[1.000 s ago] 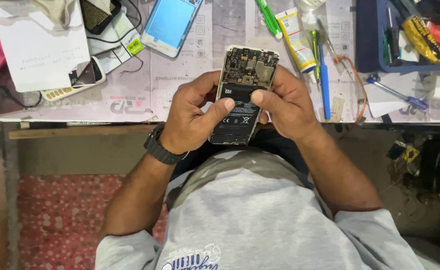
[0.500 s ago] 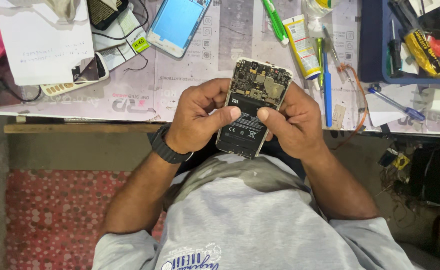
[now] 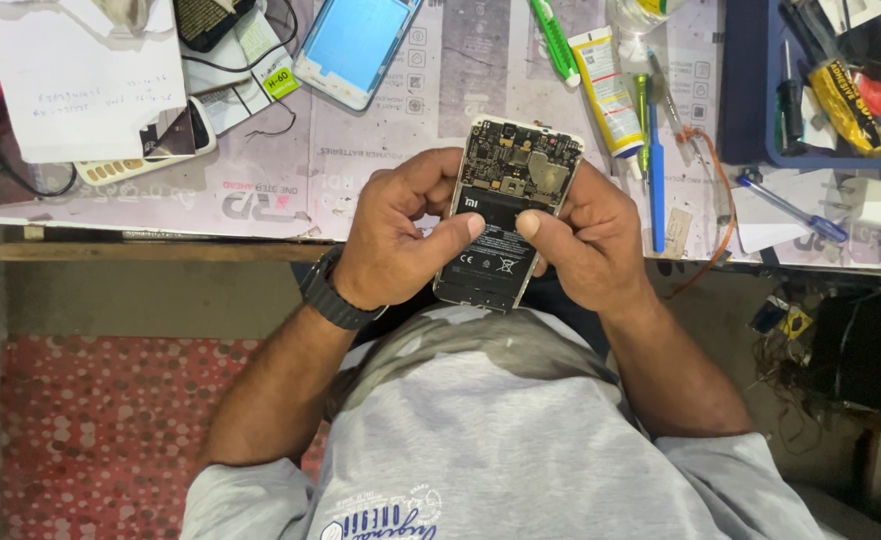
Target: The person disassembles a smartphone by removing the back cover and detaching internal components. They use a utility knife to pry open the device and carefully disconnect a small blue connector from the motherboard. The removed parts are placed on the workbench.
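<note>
Seen from the head camera, both hands grasp an opened phone [image 3: 506, 215] with its back cover off, circuit board and black battery showing. The left hand [image 3: 396, 240] wraps its left edge, thumb pressed on the battery; the right hand [image 3: 586, 240] clasps the right edge, thumb tip meeting the battery from the other side. The phone is held tilted just above the near edge of the tabletop [image 3: 381, 190]. Beyond the left hand lies a blue-screened phone panel [image 3: 356, 45]. Beyond the right hand lie a yellow-white tube [image 3: 609, 90] and a blue tool [image 3: 656, 170]; further right, a blue pen [image 3: 791, 208].
</note>
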The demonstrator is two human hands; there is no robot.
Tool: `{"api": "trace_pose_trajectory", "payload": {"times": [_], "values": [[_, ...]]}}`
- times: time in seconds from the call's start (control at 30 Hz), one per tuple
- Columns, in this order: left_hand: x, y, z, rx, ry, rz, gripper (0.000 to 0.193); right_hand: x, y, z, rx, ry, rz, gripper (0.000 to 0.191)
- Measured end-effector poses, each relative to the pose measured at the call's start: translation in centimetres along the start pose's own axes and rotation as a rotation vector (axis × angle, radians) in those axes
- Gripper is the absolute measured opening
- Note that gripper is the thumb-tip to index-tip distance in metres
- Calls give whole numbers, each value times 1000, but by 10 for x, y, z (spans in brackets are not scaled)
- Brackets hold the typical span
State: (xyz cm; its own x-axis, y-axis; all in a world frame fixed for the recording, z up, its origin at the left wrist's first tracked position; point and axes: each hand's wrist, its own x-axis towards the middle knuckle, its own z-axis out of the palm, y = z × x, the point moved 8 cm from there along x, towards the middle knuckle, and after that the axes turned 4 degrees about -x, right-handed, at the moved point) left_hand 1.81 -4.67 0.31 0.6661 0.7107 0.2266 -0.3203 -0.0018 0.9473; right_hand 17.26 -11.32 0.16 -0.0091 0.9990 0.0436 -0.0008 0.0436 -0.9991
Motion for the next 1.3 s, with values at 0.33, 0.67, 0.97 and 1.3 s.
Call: {"api": "trace_pose_trajectory", "payload": {"times": [0.33, 0.67, 0.97, 1.3], "values": [[4, 8, -5, 194, 133, 43, 45, -2, 0, 6, -62, -12, 5, 34], [4, 12, -3, 333, 214, 42, 51, -6, -8, 10, -201, 8, -19, 30], [5, 19, -1, 461, 215, 90, 59, -5, -12, 10, -318, 17, -54, 26], [10, 19, -4, 467, 202, 88, 55, -1, -11, 10, -329, 7, -64, 28]]}}
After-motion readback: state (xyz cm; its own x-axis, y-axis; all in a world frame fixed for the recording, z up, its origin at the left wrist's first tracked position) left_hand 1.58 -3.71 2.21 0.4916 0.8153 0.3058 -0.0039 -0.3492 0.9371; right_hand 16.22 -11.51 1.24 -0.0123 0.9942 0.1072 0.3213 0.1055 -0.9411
